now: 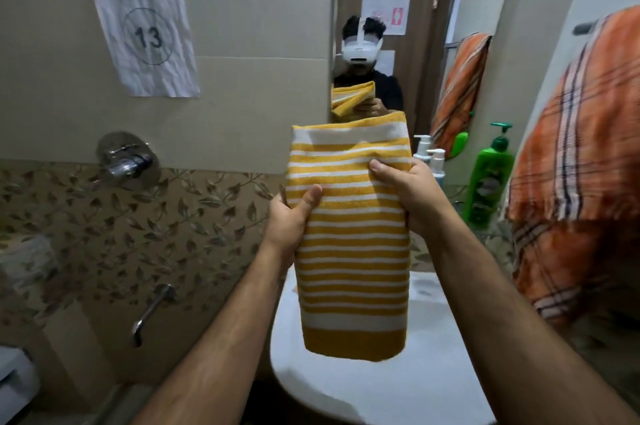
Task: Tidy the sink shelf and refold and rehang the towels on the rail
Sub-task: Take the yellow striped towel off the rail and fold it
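A folded yellow-and-white striped towel (353, 251) hangs upright in front of me, above the white sink (346, 386). My left hand (292, 216) grips its left edge, thumb on the front. My right hand (403, 189) grips its right edge higher up, fingers curled over the front. An orange plaid towel (581, 175) hangs over the rail (585, 28) at the right. On the shelf behind stand a green pump bottle (490, 182) and two white pump bottles (434, 159); the shelf itself is mostly hidden by the towel and my right arm.
A mirror (408, 26) above the sink reflects a person with a headset, the towels and a door. A chrome mixer valve (126, 161) and spout (152, 313) stick out of the tiled wall at the left. A paper sign with "13" (143, 33) hangs there.
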`<action>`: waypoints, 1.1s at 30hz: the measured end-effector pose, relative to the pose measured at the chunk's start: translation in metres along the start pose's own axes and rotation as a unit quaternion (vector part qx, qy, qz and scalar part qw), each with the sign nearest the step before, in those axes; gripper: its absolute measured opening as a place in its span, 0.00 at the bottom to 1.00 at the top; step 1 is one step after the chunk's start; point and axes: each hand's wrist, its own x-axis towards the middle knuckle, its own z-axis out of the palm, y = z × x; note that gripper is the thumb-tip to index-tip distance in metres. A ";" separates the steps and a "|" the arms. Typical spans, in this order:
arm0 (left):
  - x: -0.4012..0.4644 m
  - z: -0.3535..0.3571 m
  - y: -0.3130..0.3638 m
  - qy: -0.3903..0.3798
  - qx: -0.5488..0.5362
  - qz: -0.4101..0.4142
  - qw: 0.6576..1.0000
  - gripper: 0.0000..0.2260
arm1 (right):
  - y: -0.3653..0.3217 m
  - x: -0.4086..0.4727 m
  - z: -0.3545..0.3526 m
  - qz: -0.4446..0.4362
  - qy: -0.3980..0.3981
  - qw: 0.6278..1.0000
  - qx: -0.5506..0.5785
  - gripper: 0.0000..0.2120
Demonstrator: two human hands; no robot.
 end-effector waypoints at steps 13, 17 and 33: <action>0.043 0.051 -0.013 -0.097 -0.056 -0.004 0.994 0.23 | 0.013 -0.027 -0.039 0.017 0.094 0.995 -0.008 0.12; 0.060 0.032 -0.022 -0.213 -0.060 -0.059 0.974 0.42 | 0.007 -0.023 -0.024 -0.007 0.149 0.988 -0.027 0.08; 0.061 0.068 0.004 -0.375 -0.100 0.012 0.921 0.21 | -0.024 -0.074 0.011 -0.074 0.341 0.933 -0.088 0.27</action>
